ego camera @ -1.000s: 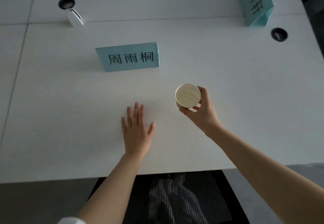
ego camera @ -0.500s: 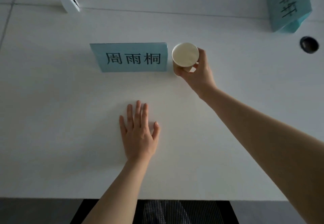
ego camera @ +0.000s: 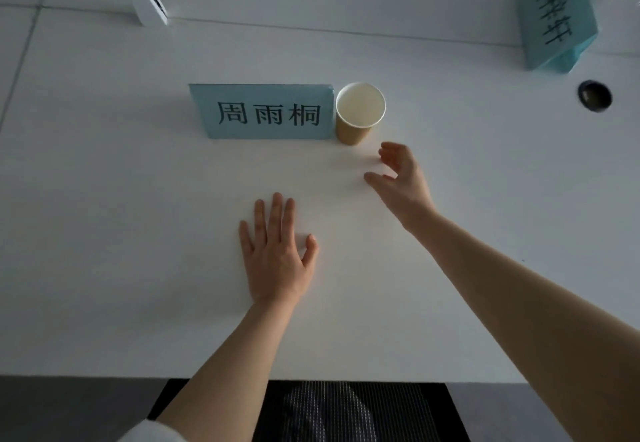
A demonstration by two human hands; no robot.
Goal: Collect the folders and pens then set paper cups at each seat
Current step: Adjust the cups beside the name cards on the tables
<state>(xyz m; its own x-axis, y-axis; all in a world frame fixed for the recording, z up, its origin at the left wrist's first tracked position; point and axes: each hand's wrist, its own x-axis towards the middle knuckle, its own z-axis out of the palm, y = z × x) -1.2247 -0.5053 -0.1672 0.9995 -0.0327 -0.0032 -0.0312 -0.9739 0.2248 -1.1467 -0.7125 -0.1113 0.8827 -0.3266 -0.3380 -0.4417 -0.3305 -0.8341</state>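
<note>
1. The white table [ego camera: 104, 199] bears everything.
2. The left hand [ego camera: 277, 261] lies flat on it, fingers spread.
3. The right hand [ego camera: 401, 182] hovers loosely spread, holding nothing.
4. The blue name card [ego camera: 266, 111] stands upright.
5. The paper cup [ego camera: 358, 112] stands upright, just beside the card's right end, near the right hand.

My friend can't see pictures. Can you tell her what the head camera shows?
A brown paper cup stands upright on a white table, right beside a blue name card. The right hand hovers open just short of the cup, and the left hand lies flat on the table.
</note>
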